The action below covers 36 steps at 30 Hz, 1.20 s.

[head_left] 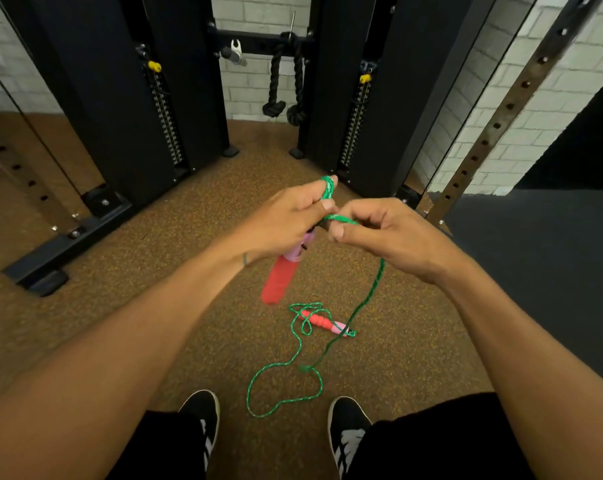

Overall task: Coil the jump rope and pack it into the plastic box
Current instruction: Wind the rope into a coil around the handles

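While pinching rope (371,296), both hands closed.

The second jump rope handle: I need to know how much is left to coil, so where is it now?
In the head view the second handle lies on the brown floor, below the right hand and ahead of the shoes, with loose green rope tangled over it.

Bare forearms, no sleeves — a small dark mark on the left wrist (245,259). Black shorts (442,441), black sneakers (348,431) with white stripes — pale soles.
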Available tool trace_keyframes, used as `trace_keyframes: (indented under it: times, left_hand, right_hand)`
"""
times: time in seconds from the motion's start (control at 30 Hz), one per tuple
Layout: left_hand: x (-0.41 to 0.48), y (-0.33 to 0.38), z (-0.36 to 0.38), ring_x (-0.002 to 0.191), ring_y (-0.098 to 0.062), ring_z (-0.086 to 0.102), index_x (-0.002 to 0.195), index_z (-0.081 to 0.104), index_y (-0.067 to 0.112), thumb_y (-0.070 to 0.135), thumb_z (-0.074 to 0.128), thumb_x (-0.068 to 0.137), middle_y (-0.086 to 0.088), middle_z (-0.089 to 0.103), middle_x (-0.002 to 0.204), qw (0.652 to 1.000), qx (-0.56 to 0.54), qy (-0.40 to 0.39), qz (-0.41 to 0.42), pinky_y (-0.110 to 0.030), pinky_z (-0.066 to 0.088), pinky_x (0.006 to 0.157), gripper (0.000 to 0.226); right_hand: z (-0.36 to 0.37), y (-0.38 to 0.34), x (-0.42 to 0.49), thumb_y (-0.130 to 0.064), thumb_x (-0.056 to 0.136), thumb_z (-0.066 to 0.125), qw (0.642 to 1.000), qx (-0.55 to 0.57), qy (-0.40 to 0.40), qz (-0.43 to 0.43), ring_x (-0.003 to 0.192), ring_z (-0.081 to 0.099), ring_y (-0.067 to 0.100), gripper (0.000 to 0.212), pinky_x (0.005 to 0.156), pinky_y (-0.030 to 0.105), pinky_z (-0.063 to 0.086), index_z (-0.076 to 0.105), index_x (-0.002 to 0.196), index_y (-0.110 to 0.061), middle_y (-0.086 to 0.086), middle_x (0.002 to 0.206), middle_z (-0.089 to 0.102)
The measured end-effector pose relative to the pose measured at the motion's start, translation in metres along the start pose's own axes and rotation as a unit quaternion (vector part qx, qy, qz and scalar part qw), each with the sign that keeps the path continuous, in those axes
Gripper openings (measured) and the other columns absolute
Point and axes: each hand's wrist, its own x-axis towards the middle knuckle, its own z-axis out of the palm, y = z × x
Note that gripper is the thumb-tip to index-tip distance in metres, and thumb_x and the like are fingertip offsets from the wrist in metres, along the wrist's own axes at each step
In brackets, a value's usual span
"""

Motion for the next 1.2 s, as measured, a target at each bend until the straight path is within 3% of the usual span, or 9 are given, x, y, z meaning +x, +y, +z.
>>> trace_keyframes:
  times: [0.13, 0.3, 0.43, 0.57, 0.7, 0.97, 1.07, 1.13, 1.2]
  left_hand:
    - [-0.002, 0.0, 0.002, 0.065, -0.006, 0.054, 0.121, 0.062, 0.024, 0.024, 0.041, 0.104, 0.004, 0.069, 0.077, 0.993, -0.119, -0.003, -0.019, -0.024, 0.042, 0.06, 0.027]
    - [-0.003, 0.018, 0.002, 0.057, -0.007, 0.057, 0.109, 0.063, 0.01, 0.018, 0.04, 0.103, -0.004, 0.074, 0.075, 0.963, -0.267, -0.036, -0.013, -0.016, 0.046, 0.059, 0.026]
    - [-0.004, 0.019, 0.0, 0.067, -0.006, 0.066, 0.122, 0.062, 0.014, 0.028, 0.046, 0.095, -0.007, 0.078, 0.09, 0.967, -0.231, -0.107, -0.029, -0.015, 0.05, 0.07, 0.034]
    - [-0.006, 0.018, 0.001, 0.069, -0.005, 0.065, 0.125, 0.061, 0.017, 0.031, 0.047, 0.092, -0.006, 0.078, 0.093, 0.962, -0.239, -0.129, -0.033, -0.014, 0.05, 0.071, 0.039]
    - [-0.005, 0.018, 0.0, 0.073, -0.005, 0.065, 0.132, 0.056, 0.014, 0.029, 0.047, 0.093, -0.004, 0.077, 0.097, 0.96, -0.245, -0.135, -0.022, -0.013, 0.048, 0.072, 0.043]
    - [-0.003, 0.019, 0.003, 0.066, -0.007, 0.061, 0.124, 0.062, 0.006, 0.014, 0.04, 0.102, -0.007, 0.075, 0.084, 0.964, -0.254, -0.083, 0.003, -0.014, 0.049, 0.068, 0.032]
    - [-0.002, 0.02, 0.005, 0.065, -0.006, 0.061, 0.121, 0.063, 0.009, 0.015, 0.039, 0.102, -0.004, 0.075, 0.082, 0.964, -0.263, -0.042, 0.018, -0.014, 0.049, 0.067, 0.031]
    - [-0.001, 0.019, 0.005, 0.067, -0.005, 0.062, 0.125, 0.061, 0.01, 0.014, 0.04, 0.102, -0.003, 0.075, 0.084, 0.964, -0.263, -0.024, 0.022, -0.014, 0.049, 0.069, 0.031]
    - [0.0, 0.018, 0.005, 0.071, -0.005, 0.065, 0.131, 0.057, 0.01, 0.015, 0.044, 0.1, -0.004, 0.076, 0.092, 0.961, -0.275, -0.024, 0.017, -0.015, 0.051, 0.073, 0.034]
  right_hand:
    - [-0.003, -0.017, -0.001, 0.002, 0.101, 0.045, 0.997, 0.051, 0.028, -0.056, 0.052, 0.057, -0.01, 0.023, 0.055, 0.003, 0.041, 0.056, 0.095, 0.022, 0.012, 0.075, 0.061]
    - [-0.012, -0.016, 0.01, -0.007, 0.102, 0.049, 0.988, 0.051, 0.126, -0.077, 0.054, 0.057, -0.009, 0.016, 0.054, 0.005, 0.041, 0.06, 0.094, 0.001, -0.018, 0.061, 0.061]
    - [-0.015, -0.001, 0.015, -0.016, 0.096, 0.061, 0.977, 0.087, 0.178, -0.082, 0.064, 0.059, -0.003, 0.009, 0.059, 0.01, 0.043, 0.058, 0.088, -0.016, -0.004, 0.076, 0.06]
    - [-0.018, 0.005, 0.019, -0.034, 0.089, 0.063, 0.976, 0.123, 0.173, -0.052, 0.057, 0.042, 0.002, 0.015, 0.052, 0.016, 0.033, 0.059, 0.084, -0.021, -0.011, 0.068, 0.055]
    - [-0.017, 0.013, 0.023, -0.032, 0.096, 0.057, 0.974, 0.142, 0.178, -0.024, 0.057, 0.034, 0.009, 0.017, 0.053, 0.026, 0.025, 0.061, 0.082, -0.023, -0.01, 0.066, 0.052]
    - [-0.011, 0.027, 0.027, -0.023, 0.104, 0.05, 0.981, 0.136, 0.14, 0.016, 0.054, 0.039, 0.007, 0.035, 0.05, 0.02, 0.033, 0.065, 0.073, -0.031, -0.005, 0.064, 0.049]
    - [-0.009, 0.031, 0.027, -0.027, 0.103, 0.049, 0.982, 0.136, 0.13, 0.03, 0.054, 0.04, 0.008, 0.023, 0.05, 0.021, 0.033, 0.068, 0.094, -0.015, 0.009, 0.072, 0.048]
    - [-0.009, 0.034, 0.028, -0.032, 0.103, 0.047, 0.983, 0.132, 0.116, 0.045, 0.055, 0.041, 0.008, 0.035, 0.052, 0.022, 0.035, 0.063, 0.111, -0.002, 0.011, 0.075, 0.048]
    - [-0.008, 0.037, 0.028, -0.033, 0.103, 0.048, 0.984, 0.125, 0.107, 0.064, 0.054, 0.044, 0.006, 0.035, 0.053, 0.022, 0.037, 0.062, 0.107, -0.001, 0.004, 0.072, 0.051]
